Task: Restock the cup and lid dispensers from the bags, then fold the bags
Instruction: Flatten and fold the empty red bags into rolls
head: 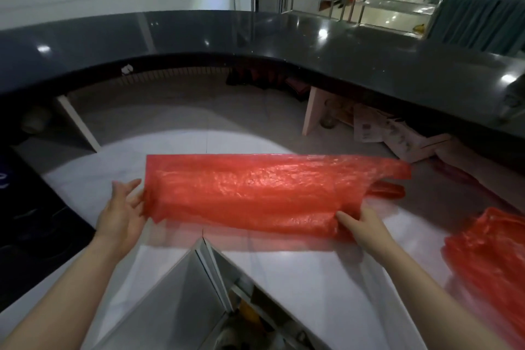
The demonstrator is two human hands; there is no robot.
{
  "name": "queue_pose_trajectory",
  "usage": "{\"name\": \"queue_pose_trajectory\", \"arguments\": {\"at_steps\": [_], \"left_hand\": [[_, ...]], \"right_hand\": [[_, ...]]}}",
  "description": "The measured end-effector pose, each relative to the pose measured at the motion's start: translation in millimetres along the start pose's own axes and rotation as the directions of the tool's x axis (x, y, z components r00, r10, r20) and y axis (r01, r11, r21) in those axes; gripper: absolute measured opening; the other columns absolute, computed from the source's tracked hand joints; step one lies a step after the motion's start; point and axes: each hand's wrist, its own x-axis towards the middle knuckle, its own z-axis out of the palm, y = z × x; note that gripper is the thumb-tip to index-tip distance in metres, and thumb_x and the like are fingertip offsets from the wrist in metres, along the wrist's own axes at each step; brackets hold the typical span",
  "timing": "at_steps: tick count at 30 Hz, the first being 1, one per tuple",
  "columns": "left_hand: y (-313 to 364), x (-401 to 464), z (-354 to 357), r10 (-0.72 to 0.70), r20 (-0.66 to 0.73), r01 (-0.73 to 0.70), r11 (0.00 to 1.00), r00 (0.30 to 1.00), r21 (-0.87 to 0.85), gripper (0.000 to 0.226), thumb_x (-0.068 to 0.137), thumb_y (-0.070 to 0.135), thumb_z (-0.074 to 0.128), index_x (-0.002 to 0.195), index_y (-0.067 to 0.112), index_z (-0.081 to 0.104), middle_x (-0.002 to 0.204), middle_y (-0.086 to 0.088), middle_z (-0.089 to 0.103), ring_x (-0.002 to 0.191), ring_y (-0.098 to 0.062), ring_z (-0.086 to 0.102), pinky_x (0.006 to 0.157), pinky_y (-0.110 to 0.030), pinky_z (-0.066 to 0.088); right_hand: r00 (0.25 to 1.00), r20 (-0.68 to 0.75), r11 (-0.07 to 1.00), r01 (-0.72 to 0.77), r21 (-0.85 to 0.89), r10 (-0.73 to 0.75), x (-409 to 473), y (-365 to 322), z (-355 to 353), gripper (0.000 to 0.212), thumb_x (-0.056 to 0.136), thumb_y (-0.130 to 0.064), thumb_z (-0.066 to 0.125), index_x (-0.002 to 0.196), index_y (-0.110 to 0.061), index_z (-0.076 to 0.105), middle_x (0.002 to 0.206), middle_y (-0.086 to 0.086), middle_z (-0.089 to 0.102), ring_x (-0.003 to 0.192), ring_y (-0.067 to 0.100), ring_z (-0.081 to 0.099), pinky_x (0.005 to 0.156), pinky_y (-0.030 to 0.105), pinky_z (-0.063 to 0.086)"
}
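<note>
A red plastic bag [255, 190] lies stretched out lengthwise on the white counter [312, 278], folded into a long flat strip, its handles pointing right. My left hand [122, 207] is at the bag's left end, fingers fairly straight, touching its edge. My right hand [360, 221] holds the near right part of the bag, thumb on top and fingers tucked under the plastic. No cup or lid dispenser shows in this view.
A second red bag [491, 253] lies crumpled at the counter's right edge. A raised dark curved countertop [255, 37] rings the far side. A metal corner seam [204, 264] runs toward me. Cardboard and clutter [392, 133] sit under the far counter.
</note>
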Motion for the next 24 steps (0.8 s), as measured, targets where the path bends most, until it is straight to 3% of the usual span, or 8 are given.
{"name": "queue_pose_trajectory", "arguments": {"at_steps": [2,4,7,12,16,19,22,24], "left_hand": [[-10,-10,-1,-0.033,0.134,-0.002,0.967,0.99,0.255,0.051,0.095,0.052,0.028,0.121,0.016,0.052,0.11,0.0,0.067,0.098,-0.011,0.064,0.086,-0.029,0.047],[-24,-18,-4,-0.008,0.229,-0.133,0.794,0.973,0.593,0.025,0.099,0.032,0.043,0.106,0.02,0.064,0.099,0.0,0.072,0.084,-0.003,0.067,0.075,-0.019,0.049],[-33,-14,-4,0.013,0.271,-0.229,0.576,0.962,0.785,0.011,0.088,0.017,0.066,0.086,0.027,0.07,0.08,0.009,0.074,0.073,-0.004,0.066,0.067,-0.023,0.047],[-44,-7,12,0.123,0.178,-0.215,0.476,0.976,0.853,0.01,0.088,0.018,0.066,0.081,0.024,0.068,0.077,0.005,0.071,0.075,-0.015,0.065,0.068,-0.029,0.046],[-45,-8,21,0.181,0.104,-0.179,0.473,0.978,0.863,0.006,0.083,0.026,0.071,0.082,0.026,0.064,0.064,0.009,0.069,0.064,-0.009,0.064,0.057,-0.026,0.04],[-43,-6,24,0.164,0.054,-0.129,0.497,0.985,0.858,0.014,0.079,0.036,0.074,0.08,0.026,0.065,0.063,0.007,0.068,0.061,-0.011,0.065,0.056,-0.027,0.042],[-44,-4,24,0.104,0.074,-0.113,0.453,0.992,0.885,0.016,0.079,0.041,0.073,0.077,0.026,0.067,0.067,0.008,0.069,0.066,-0.013,0.065,0.061,-0.03,0.045],[-46,-4,21,0.065,0.106,-0.125,0.507,0.992,0.853,0.017,0.082,0.04,0.07,0.075,0.025,0.07,0.067,0.008,0.07,0.068,-0.013,0.065,0.064,-0.031,0.047]], "right_hand": [[0.999,-0.029,0.999,-0.029,-0.031,0.028,2,8,1,0.002,0.087,-0.013,0.066,0.085,-0.012,0.065,0.085,0.008,0.07,0.084,0.028,0.064,0.074,0.035,0.048],[0.998,-0.051,0.999,-0.026,-0.044,0.024,0,14,0,0.007,0.086,-0.012,0.066,0.092,-0.015,0.063,0.089,0.008,0.068,0.085,0.027,0.062,0.072,0.033,0.044],[0.993,-0.116,0.986,-0.026,-0.166,0.006,-6,31,3,0.021,0.085,-0.018,0.068,0.101,-0.006,0.062,0.092,0.013,0.066,0.086,0.03,0.06,0.07,0.033,0.041],[0.968,-0.248,0.992,0.009,-0.125,-0.04,-11,45,4,0.025,0.092,-0.03,0.061,0.099,-0.007,0.067,0.086,0.002,0.059,0.079,0.022,0.051,0.07,0.03,0.036],[0.914,-0.404,0.971,-0.06,-0.231,-0.04,-9,49,10,0.017,0.088,-0.023,0.064,0.081,-0.009,0.058,0.077,0.007,0.054,0.082,0.032,0.052,0.067,0.032,0.033],[0.9,-0.436,0.961,-0.148,-0.234,0.033,-8,50,15,0.022,0.087,-0.025,0.065,0.098,-0.007,0.059,0.086,0.016,0.058,0.088,0.035,0.052,0.074,0.037,0.04],[0.888,-0.456,0.972,-0.159,-0.171,0.065,-8,50,16,0.034,0.088,-0.031,0.064,0.113,-0.011,0.055,0.095,0.019,0.06,0.09,0.035,0.053,0.078,0.038,0.043],[0.882,-0.469,0.981,-0.132,-0.142,0.051,-10,49,16,0.038,0.089,-0.038,0.06,0.117,-0.013,0.054,0.098,0.016,0.06,0.092,0.033,0.054,0.081,0.039,0.044]]}}
